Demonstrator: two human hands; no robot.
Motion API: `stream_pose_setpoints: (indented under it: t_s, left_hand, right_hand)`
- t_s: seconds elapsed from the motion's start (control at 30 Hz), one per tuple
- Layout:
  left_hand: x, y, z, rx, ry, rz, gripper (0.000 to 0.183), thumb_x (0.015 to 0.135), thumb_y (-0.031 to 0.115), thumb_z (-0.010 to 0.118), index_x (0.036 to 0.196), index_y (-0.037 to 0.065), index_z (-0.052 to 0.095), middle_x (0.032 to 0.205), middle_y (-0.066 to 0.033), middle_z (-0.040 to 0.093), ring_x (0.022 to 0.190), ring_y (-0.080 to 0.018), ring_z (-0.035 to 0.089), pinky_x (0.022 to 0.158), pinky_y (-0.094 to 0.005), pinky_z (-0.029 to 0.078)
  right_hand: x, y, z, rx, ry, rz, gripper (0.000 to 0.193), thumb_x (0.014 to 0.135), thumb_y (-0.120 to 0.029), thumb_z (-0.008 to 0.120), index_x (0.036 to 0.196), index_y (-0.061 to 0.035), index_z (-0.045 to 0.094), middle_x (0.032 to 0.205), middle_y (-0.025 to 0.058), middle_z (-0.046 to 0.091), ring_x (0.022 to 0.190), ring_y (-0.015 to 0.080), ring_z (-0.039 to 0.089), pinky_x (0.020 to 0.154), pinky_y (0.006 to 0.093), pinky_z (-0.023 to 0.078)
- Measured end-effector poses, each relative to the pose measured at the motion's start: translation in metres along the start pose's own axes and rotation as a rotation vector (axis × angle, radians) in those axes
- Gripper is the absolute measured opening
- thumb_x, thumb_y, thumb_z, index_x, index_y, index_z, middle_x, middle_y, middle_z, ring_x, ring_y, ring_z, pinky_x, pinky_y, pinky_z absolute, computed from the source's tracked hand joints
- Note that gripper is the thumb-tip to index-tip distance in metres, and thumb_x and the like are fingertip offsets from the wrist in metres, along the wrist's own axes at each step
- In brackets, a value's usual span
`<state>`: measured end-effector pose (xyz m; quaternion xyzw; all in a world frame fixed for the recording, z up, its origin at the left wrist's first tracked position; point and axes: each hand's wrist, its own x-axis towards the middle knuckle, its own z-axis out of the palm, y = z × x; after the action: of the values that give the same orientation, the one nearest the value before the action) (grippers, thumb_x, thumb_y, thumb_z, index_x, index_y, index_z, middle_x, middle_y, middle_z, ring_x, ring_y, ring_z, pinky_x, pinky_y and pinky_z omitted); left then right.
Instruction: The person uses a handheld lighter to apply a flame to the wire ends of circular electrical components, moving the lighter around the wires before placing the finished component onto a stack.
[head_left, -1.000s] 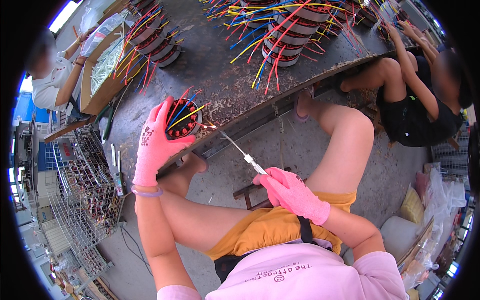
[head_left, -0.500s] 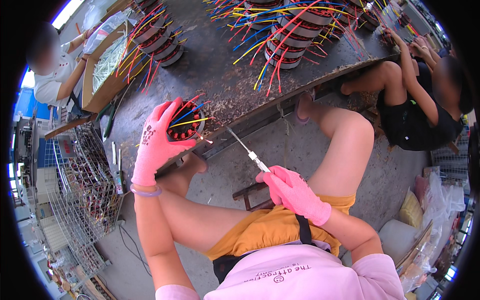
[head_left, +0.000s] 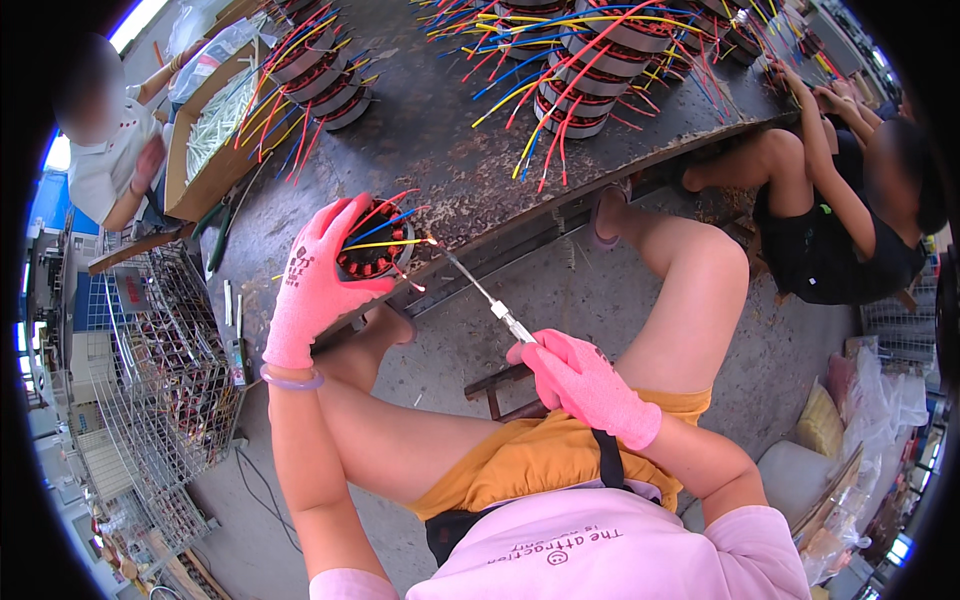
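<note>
My left hand [head_left: 322,270], in a pink glove, curls round the left side of a motor stator [head_left: 372,264] at the table's near edge. Red, blue and yellow wires stick out of the stator to the right. In my gloved right hand [head_left: 588,384] is a slim pen-like tool with a long thin metal shaft [head_left: 474,277], its handle partly hidden by my fingers. The shaft's tip meets the end of the yellow wire [head_left: 385,243], where a small orange glow shows. A pale-tipped wire hangs just below.
Stacks of wired stators [head_left: 580,95] stand on the dark worn table [head_left: 440,130]. At the left are a cardboard box [head_left: 178,185] of white tubes, a wire-mesh basket [head_left: 150,400] and a person [head_left: 115,150]. Another person [head_left: 840,210] sits at the right.
The tool's tip has moved left and slightly away from me, onto the yellow wire's end, where an orange glow now shows. The person at left has drawn one hand back.
</note>
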<state>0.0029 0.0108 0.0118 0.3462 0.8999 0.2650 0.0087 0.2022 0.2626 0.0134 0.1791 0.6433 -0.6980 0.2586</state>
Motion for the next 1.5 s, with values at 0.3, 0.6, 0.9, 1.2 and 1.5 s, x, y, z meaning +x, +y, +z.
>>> stream_pose_setpoints:
  t_s: [0.3, 0.6, 0.9, 1.2, 1.5]
  left_hand:
    - [0.001, 0.002, -0.002, 0.039, -0.004, 0.027, 0.087, 0.059, 0.014, 0.084, 0.139, 0.003, 0.051, 0.132, -0.0183, 0.055, 0.121, -0.0370, 0.054, 0.104, -0.0418, 0.044]
    - [0.000, -0.001, 0.000, 0.051, 0.011, 0.033, 0.088, 0.059, 0.016, 0.084, 0.139, 0.003, 0.051, 0.134, -0.0186, 0.054, 0.122, -0.0374, 0.053, 0.105, -0.0421, 0.044]
    - [0.001, 0.001, 0.000, -0.010, -0.002, -0.013, 0.088, 0.058, 0.017, 0.084, 0.139, 0.007, 0.052, 0.134, -0.0182, 0.054, 0.122, -0.0383, 0.053, 0.105, -0.0435, 0.043]
    - [-0.001, 0.001, 0.002, 0.065, 0.000, -0.006, 0.087, 0.059, 0.010, 0.082, 0.140, 0.002, 0.049, 0.134, -0.0182, 0.054, 0.123, -0.0357, 0.054, 0.105, -0.0405, 0.045]
    - [0.000, -0.001, 0.002, 0.038, -0.001, -0.019, 0.088, 0.058, 0.010, 0.082, 0.140, 0.001, 0.050, 0.134, -0.0177, 0.054, 0.123, -0.0343, 0.056, 0.105, -0.0393, 0.045]
  right_hand:
    - [0.003, 0.004, 0.003, 0.031, 0.031, -0.021, 0.034, 0.101, -0.034, 0.049, 0.107, -0.0048, 0.064, 0.059, -0.0002, 0.050, 0.047, 0.0049, 0.038, 0.045, 0.0242, 0.028]
    - [0.001, -0.001, 0.000, -0.037, -0.004, -0.011, 0.033, 0.102, -0.029, 0.046, 0.107, 0.0004, 0.061, 0.066, 0.0033, 0.052, 0.055, 0.0089, 0.049, 0.053, 0.0267, 0.041]
    - [0.000, -0.007, 0.001, 0.004, 0.011, 0.063, 0.032, 0.102, -0.028, 0.050, 0.107, 0.0011, 0.061, 0.063, 0.0009, 0.050, 0.053, 0.0070, 0.045, 0.052, 0.0252, 0.039]
    - [0.000, -0.003, 0.000, -0.019, 0.034, 0.021, 0.031, 0.101, -0.028, 0.050, 0.105, 0.0008, 0.061, 0.062, 0.0020, 0.049, 0.052, 0.0080, 0.045, 0.052, 0.0272, 0.039]
    - [0.004, 0.002, 0.000, -0.023, 0.003, -0.030, 0.037, 0.100, -0.037, 0.049, 0.111, -0.0047, 0.063, 0.061, -0.0003, 0.051, 0.044, 0.0050, 0.038, 0.043, 0.0237, 0.030]
